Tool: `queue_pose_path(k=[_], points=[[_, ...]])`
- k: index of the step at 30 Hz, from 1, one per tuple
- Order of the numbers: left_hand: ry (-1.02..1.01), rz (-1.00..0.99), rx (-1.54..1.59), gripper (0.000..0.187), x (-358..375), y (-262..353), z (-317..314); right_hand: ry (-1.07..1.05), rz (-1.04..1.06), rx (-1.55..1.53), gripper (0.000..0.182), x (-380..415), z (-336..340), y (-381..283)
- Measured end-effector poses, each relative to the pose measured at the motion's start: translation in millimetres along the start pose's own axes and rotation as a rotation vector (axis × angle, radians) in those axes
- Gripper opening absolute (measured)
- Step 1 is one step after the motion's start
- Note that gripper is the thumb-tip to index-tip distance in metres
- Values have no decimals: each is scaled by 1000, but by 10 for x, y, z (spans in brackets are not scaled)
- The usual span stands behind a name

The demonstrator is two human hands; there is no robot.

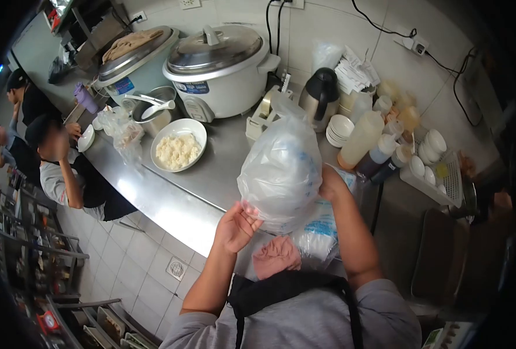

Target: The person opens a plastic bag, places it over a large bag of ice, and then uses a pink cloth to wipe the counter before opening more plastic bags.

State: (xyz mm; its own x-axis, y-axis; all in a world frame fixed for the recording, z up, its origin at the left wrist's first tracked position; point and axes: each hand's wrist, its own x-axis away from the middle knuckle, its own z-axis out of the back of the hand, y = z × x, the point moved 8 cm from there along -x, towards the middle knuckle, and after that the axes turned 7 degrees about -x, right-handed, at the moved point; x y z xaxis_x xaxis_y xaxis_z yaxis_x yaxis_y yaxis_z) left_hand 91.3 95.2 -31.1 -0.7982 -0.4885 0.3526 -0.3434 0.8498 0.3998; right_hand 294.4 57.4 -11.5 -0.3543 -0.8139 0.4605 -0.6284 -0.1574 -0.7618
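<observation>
A large translucent white plastic bag point(281, 168) bulges upright in front of me above the steel counter, with faint blue print or contents showing through. My left hand point(240, 224) has its fingers curled at the bag's lower left edge, the fingertips partly under the plastic. On the other side, my right hand point(331, 183) grips the bag's right flank, its fingertips hidden behind it. Below the bag lie a clear pack with blue print point(322, 227) and a crumpled pink cloth point(276, 257).
A bowl of rice point(178, 149) sits left on the counter point(171, 195). Behind are two rice cookers point(217, 64), a metal pot point(153, 123) and a thermos jug point(321, 96). Sauce bottles point(363, 139) and a white basket point(438, 183) stand right. Co-workers point(75, 174) are at far left.
</observation>
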Motion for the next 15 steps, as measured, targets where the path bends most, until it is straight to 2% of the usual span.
queue_pose_path(k=[2,3,6,7,9,12,15], points=[[-43,-31,53,20,-29,-191,61,50,13,-146,24,250,-49,45],[-256,-8,207,22,-26,-272,-70,72,23,-219,24,344,-72,69],[82,-100,180,27,-96,-286,21,-59,67,-542,24,194,10,343],[17,-83,268,31,-201,-261,95,-45,77,-633,24,79,99,495],[-51,-145,182,32,-373,-140,230,-14,89,-818,26,-105,212,790],[-80,-214,31,31,-510,19,411,-254,46,-795,27,-124,49,908],[-61,-288,-135,29,-548,102,448,-22,80,-574,24,-220,154,940]])
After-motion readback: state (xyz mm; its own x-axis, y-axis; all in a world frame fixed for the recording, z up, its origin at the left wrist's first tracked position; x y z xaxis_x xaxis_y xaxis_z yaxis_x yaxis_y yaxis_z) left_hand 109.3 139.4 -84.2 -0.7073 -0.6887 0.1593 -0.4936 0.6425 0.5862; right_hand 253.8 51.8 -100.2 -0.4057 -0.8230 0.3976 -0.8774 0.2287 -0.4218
